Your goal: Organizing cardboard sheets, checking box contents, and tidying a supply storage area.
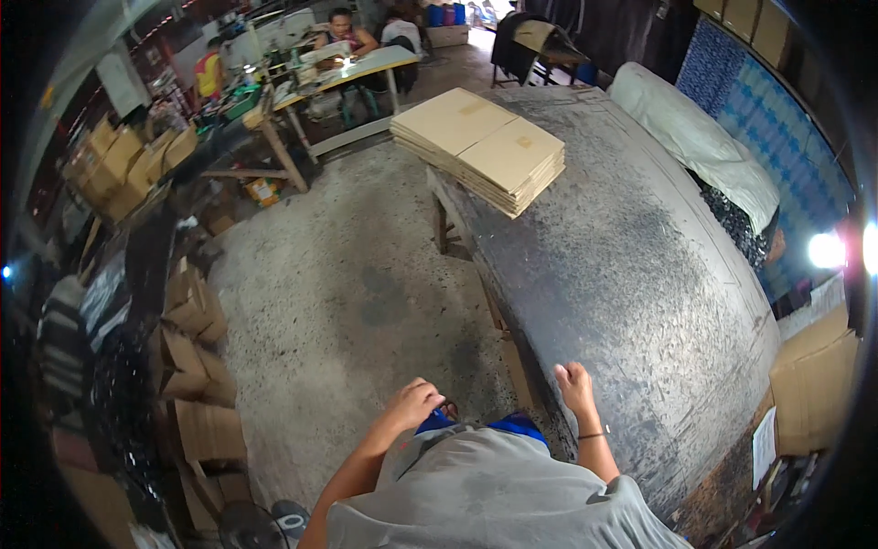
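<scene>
My left hand [413, 403] hangs in front of my waist, over the concrete floor, its fingers curled in with nothing seen in them. Above the near left edge of the long, scuffed dark worktable [631, 284] is my right hand [575, 384], also loosely closed and showing no object; a dark band circles its wrist. Neither hand touches the stack of flattened cardboard boxes [476, 137], which lies at the table's far left corner, partly over the edge.
Open cardboard boxes [190, 366] line the left side of the floor [320, 274]. A pale covered roll [686, 137] lies along the table's right edge. Upright cardboard [814, 375] stands at near right. Beyond, a person [340, 37] sits at a sewing table [366, 66]; other people are farther back.
</scene>
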The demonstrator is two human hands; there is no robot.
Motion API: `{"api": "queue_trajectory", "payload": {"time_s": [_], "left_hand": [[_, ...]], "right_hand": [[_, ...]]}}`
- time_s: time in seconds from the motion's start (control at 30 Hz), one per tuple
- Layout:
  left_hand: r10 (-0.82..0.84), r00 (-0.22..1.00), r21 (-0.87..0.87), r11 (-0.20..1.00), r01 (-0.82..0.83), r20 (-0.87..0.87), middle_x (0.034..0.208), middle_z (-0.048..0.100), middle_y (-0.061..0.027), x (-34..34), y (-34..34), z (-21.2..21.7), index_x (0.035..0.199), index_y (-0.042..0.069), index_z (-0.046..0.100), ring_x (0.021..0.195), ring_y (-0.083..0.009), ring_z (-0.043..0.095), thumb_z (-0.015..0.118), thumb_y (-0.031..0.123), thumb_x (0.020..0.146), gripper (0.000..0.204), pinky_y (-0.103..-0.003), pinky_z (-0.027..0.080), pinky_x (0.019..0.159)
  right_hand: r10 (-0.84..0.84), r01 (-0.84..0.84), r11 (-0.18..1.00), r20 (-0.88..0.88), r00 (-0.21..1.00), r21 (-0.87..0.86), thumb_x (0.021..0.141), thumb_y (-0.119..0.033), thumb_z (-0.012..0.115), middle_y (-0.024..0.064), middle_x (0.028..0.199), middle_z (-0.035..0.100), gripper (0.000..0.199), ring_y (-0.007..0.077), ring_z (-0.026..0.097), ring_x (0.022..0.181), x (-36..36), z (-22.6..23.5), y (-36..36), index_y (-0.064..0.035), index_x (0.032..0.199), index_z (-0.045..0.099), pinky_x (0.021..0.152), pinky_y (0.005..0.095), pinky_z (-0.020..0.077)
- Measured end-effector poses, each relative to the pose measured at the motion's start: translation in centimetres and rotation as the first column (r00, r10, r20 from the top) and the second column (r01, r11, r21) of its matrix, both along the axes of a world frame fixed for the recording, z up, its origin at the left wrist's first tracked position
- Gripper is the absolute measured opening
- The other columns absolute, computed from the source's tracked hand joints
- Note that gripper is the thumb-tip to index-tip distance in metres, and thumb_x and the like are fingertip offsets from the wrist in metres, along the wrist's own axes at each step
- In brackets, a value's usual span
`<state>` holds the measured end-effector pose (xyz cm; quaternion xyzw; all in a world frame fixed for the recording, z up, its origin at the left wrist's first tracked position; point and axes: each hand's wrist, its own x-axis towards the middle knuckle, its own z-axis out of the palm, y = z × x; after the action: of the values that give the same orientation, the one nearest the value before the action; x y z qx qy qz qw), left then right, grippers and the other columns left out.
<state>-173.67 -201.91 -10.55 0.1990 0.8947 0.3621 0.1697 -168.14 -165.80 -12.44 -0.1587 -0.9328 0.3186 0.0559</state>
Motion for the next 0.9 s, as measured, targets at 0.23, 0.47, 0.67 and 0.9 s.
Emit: {"api": "queue_trajectory", "payload": {"time_s": [0.23,0.47,0.67,0.9], "left_hand": [[0.163,0.982,0.035,0.985,-0.167,0.094,0.09,0.059,-0.0135,-12.4,-3.3,0.2,0.085,0.001,0.062,0.081,-0.028,0.059,0.061,0.025,0.085,0.024,-0.035,0.047,0.073],[0.226,0.928,0.26,0.916,-0.307,0.297,0.096,0.06,-0.0109,-27.5,-0.4,-0.7,0.1,0.0,0.06,0.083,-0.0178,0.058,0.058,0.028,0.089,0.03,-0.031,0.047,0.07],[0.287,0.689,0.271,0.767,-0.581,0.666,0.119,0.053,-0.0089,-38.7,3.4,1.1,0.13,0.001,0.04,0.097,-0.0182,0.056,0.054,0.039,0.091,0.056,-0.032,0.049,0.078],[0.211,0.482,0.306,0.546,-0.779,0.85,0.145,0.025,-0.018,-51.5,5.6,-1.1,0.146,0.014,0.014,0.123,-0.0367,0.04,0.056,0.06,0.082,0.089,-0.05,0.042,0.093]], "right_hand": [[-0.214,0.193,0.679,0.06,0.975,-0.708,0.093,-0.032,0.051,0.0088,0.1,0.058,0.034,0.0181,0.055,0.088,-14.0,0.9,-0.6,-0.0019,0.108,0.055,0.072,0.0343,0.0493],[-0.332,0.214,0.473,0.053,0.942,-0.855,0.094,-0.035,0.048,0.0103,0.118,0.052,0.046,0.0204,0.052,0.099,-29.4,-0.6,2.1,-0.0032,0.127,0.047,0.08,0.0374,0.0472],[-0.528,0.371,0.226,0.207,0.823,-0.901,0.09,-0.053,0.049,0.0087,0.129,0.046,0.068,0.0226,0.045,0.115,-38.9,-4.6,3.9,-0.0054,0.137,0.036,0.087,0.0423,0.0415],[-0.511,0.454,0.24,0.287,0.811,-0.858,0.087,-0.065,0.041,0.0079,0.13,0.044,0.075,0.0227,0.041,0.118,-44.0,-3.8,2.8,-0.0095,0.137,0.038,0.095,0.0506,0.0323]]}}
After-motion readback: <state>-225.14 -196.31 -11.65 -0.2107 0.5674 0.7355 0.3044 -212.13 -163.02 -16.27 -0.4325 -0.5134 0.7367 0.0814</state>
